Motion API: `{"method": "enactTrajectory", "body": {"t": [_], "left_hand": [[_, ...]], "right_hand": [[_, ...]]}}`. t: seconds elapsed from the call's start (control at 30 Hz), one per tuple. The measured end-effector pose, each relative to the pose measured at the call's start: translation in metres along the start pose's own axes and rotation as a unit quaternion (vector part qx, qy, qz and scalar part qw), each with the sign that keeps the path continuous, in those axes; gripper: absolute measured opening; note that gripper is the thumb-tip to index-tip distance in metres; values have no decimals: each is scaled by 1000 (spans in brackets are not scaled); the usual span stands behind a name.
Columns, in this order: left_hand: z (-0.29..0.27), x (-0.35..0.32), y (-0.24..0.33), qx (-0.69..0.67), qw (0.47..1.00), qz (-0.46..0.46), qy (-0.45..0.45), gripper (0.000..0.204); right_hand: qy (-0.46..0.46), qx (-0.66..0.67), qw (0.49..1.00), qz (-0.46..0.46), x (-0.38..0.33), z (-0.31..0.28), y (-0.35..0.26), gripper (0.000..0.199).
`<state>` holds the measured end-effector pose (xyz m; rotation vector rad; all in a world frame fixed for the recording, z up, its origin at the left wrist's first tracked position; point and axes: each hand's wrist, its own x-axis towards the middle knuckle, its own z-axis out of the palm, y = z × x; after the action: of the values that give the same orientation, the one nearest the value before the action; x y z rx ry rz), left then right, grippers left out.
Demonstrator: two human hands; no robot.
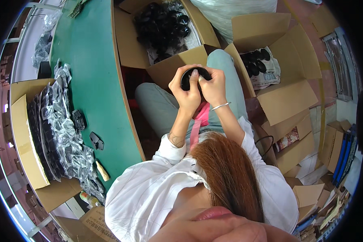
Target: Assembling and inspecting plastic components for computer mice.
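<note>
Left hand (184,89) and right hand (214,86) squeeze their fingers on a curved, shiny black piece (185,80), brown cardboard box (127,42) at eleven o'clock; loosening might drop it.

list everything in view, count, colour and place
curved part: one, black, in both hands
table: one, green, left
left carton: one, brown, far left
wrapped pieces: many, silvery, at left carton
loose pieces: at least two, black, on table
stick: one, beige, on table
upper carton: one, brown, beyond lap
round pieces: many, black, inside upper carton
right carton: one, brown, right of lap
oval pieces: several, black, inside right carton
bag: one, white, top
cardboard: several, brown, lower right
bracelet: one, silver, right wrist
cloth: one, pink, lap
shirt: one, white, worn
trousers: one pair, pale, worn
left hand: one, bare, on curved part
right hand: one, bare, likewise
</note>
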<state>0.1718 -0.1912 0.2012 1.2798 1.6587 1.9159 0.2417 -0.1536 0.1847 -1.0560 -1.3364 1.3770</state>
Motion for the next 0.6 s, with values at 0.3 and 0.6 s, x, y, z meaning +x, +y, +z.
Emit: {"method": "enactTrajectory", "body": {"t": [0.3,0.6], "left_hand": [[-3,-33,-100,84,990,-112,-7,12],[-19,-48,-152,47,979,-197,-24,15]], "right_hand": [[1,-163,976,145,8,4,118,19],[-56,-200,954,218,9,10,172,23]]}}
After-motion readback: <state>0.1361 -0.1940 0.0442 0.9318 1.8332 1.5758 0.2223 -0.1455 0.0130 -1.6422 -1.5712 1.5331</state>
